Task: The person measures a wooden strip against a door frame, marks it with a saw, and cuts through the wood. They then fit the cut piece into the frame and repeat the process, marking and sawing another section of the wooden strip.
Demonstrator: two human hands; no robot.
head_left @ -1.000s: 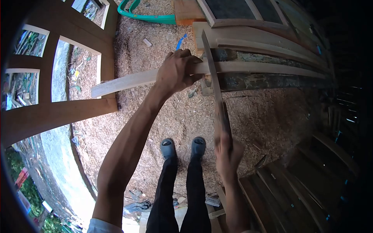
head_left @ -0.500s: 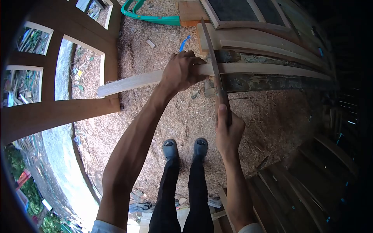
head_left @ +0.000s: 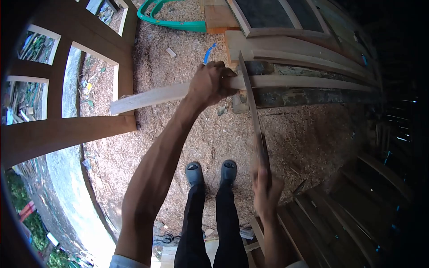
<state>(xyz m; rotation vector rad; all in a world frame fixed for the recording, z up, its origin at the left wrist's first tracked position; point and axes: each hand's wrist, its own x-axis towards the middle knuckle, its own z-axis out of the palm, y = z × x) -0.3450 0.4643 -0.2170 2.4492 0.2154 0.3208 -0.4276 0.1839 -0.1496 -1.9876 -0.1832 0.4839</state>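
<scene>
A long pale wooden strip (head_left: 152,97) lies across the work support, its left end jutting out over the floor. My left hand (head_left: 211,85) is closed around it just left of the saw. In my right hand (head_left: 267,192) is the handle of a handsaw (head_left: 251,100), whose blade crosses the strip close to my left fingers. The blade's tip points away from me, past the strip's far edge. Beneath the strip runs a dark, worn beam (head_left: 304,97). Whether the teeth have cut into the wood cannot be made out.
A wooden frame with openings (head_left: 67,127) stands at the left. Boards (head_left: 286,47) and a framed panel (head_left: 286,32) lie at the far right. A green curved plastic object (head_left: 178,24) rests near an orange-brown block (head_left: 221,18). Wood shavings (head_left: 214,134) cover the floor.
My right hand has pulled the saw back toward me, so less of the blade reaches beyond the strip. My left hand keeps its grip in nearly the same place.
</scene>
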